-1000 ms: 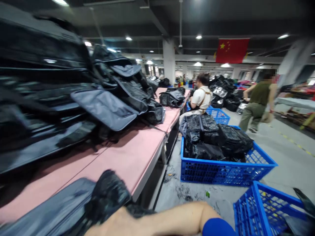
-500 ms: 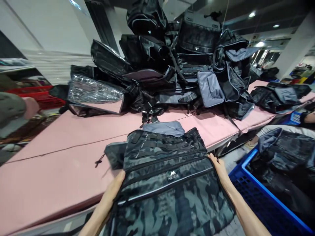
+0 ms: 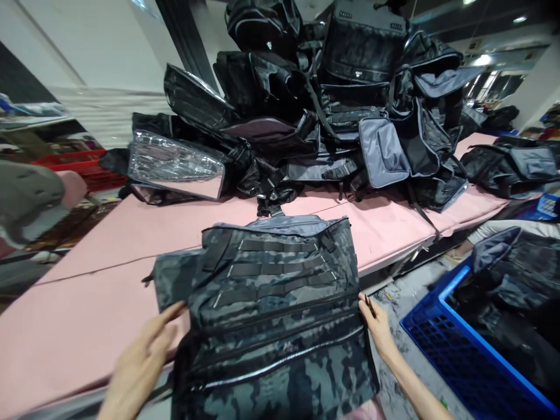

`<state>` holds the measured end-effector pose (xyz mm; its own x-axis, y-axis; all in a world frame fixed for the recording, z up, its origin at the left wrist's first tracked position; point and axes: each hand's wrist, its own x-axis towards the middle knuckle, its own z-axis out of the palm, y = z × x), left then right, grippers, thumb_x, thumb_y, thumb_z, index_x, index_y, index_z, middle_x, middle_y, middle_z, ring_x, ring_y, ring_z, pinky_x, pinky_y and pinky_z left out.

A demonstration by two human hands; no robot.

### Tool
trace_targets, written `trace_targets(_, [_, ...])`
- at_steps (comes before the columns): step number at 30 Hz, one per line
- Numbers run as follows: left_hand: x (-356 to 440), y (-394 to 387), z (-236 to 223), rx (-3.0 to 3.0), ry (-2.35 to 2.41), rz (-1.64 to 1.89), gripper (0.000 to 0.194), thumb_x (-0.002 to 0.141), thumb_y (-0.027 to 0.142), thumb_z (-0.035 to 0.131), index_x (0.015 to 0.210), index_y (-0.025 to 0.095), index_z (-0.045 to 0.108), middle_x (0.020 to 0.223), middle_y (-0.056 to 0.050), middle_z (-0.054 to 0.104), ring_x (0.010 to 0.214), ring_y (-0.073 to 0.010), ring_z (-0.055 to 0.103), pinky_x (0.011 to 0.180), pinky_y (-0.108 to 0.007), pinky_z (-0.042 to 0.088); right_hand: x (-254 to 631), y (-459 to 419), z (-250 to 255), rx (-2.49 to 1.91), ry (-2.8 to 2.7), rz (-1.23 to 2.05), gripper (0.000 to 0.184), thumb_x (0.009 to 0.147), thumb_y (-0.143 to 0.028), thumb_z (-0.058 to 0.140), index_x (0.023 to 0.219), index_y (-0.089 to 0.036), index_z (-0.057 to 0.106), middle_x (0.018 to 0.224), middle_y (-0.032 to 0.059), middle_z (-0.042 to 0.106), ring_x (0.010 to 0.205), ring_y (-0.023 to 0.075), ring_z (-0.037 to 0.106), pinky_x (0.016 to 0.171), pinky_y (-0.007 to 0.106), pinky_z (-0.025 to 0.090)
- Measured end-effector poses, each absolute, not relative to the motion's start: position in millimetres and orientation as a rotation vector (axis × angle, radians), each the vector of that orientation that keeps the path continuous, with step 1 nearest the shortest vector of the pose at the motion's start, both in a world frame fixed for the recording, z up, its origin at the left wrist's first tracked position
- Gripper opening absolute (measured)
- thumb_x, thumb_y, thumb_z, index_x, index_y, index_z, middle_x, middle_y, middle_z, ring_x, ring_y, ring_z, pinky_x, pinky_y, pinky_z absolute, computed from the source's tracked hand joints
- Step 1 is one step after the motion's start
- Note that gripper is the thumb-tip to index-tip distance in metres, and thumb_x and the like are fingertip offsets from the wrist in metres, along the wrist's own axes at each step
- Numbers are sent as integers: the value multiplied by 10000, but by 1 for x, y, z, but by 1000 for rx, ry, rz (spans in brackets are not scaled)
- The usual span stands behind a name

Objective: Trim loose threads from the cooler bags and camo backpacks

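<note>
A camouflage backpack lies in front of me, its front panel up and its grey-lined top end pointing away. Straps cross its upper half, and a pale line of piping runs across the lower part. At the left edge, my left hand is open and somewhat blurred, fingers apart, index fingertip near the side pocket. My right hand pinches the right edge of the backpack between thumb and fingers. A small dark piece shows at those fingers; its kind I cannot make out.
A pink-covered table runs across the view. A high heap of dark bags stands along its far side. At right, a blue crate holds more bags. A red crate is at far left.
The backpack has shifted left and lies flatter, showing more of its strapped upper part. My left hand has let go of its edge and moved left; my right hand has stayed on the right edge.
</note>
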<state>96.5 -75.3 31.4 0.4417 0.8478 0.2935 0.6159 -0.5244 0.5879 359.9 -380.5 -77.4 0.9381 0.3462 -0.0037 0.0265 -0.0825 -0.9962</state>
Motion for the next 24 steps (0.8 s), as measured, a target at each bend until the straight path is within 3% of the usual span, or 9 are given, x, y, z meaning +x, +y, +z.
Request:
trace_targets(2, [116, -85, 64, 2242, 1339, 1091, 329, 779, 499, 397, 938, 279, 583, 989, 31, 633, 911, -265, 582, 790, -413, 477, 365, -384, -73, -1664, -321, 290, 428, 660, -507, 649, 927, -177, 702, 999, 111, 667, 939, 271, 618, 885, 449, 457])
trace_targets(4, [155, -99, 87, 2445, 910, 1088, 295, 779, 459, 444, 875, 233, 608, 894, -5, 643, 837, -225, 580, 780, -355, 460, 368, -385, -69, -1679, -333, 295, 422, 649, -508, 656, 909, -179, 707, 977, 112, 674, 916, 274, 626, 872, 461, 463])
trace_targets(6, [210, -114, 91, 2667, 408, 717, 266, 821, 364, 424, 869, 222, 643, 880, -27, 656, 870, -206, 567, 842, -340, 415, 369, -383, -67, -1683, -321, 280, 440, 635, -528, 658, 896, -177, 711, 963, 116, 677, 906, 278, 629, 868, 472, 462])
trace_targets(8, [269, -128, 78, 2763, 195, 256, 264, 829, 263, 422, 957, 199, 644, 961, -65, 643, 917, -210, 539, 833, -331, 404, 366, -382, -66, -1681, -305, 269, 455, 621, -544, 662, 883, -176, 714, 952, 119, 678, 901, 284, 631, 868, 478, 459])
trace_targets(10, [319, -138, 59, 2785, 203, 64, 257, 792, 236, 485, 993, 160, 627, 1036, -110, 604, 957, -245, 507, 821, -352, 399, 361, -382, -67, -1668, -301, 271, 452, 635, -544, 658, 898, -180, 711, 956, 116, 677, 902, 286, 632, 868, 480, 458])
trace_targets(12, [353, -144, 44, 2654, 223, 14, 214, 732, 228, 556, 904, 124, 630, 1032, -125, 587, 954, -260, 502, 808, -351, 400, 353, -381, -71, -1645, -305, 284, 440, 674, -532, 637, 938, -186, 701, 979, 110, 671, 918, 283, 628, 874, 474, 457])
trace_targets(16, [368, -145, 44, 2365, 148, 37, 130, 715, 209, 520, 778, 119, 590, 797, -40, 600, 794, -190, 539, 720, -273, 412, 332, -376, -88, -1624, -220, 256, 469, 723, -548, 584, 974, -166, 692, 1028, 122, 654, 965, 283, 610, 906, 457, 437])
trace_targets(20, [347, -140, 65, 2136, 26, 164, 125, 694, 224, 519, 740, 135, 596, 803, -23, 595, 801, -174, 520, 763, -271, 384, 327, -372, -96, -1658, -198, 241, 504, 710, -584, 566, 921, -148, 705, 970, 136, 673, 908, 280, 627, 850, 421, 479])
trace_targets(24, [335, -140, 74, 2078, 96, 168, 99, 672, 210, 521, 660, 140, 590, 726, -9, 568, 738, -159, 497, 724, -263, 370, 359, -371, -60, -1748, -431, 107, 360, 752, -499, 558, 757, -165, 690, 806, 87, 687, 763, 223, 632, 722, 328, 506])
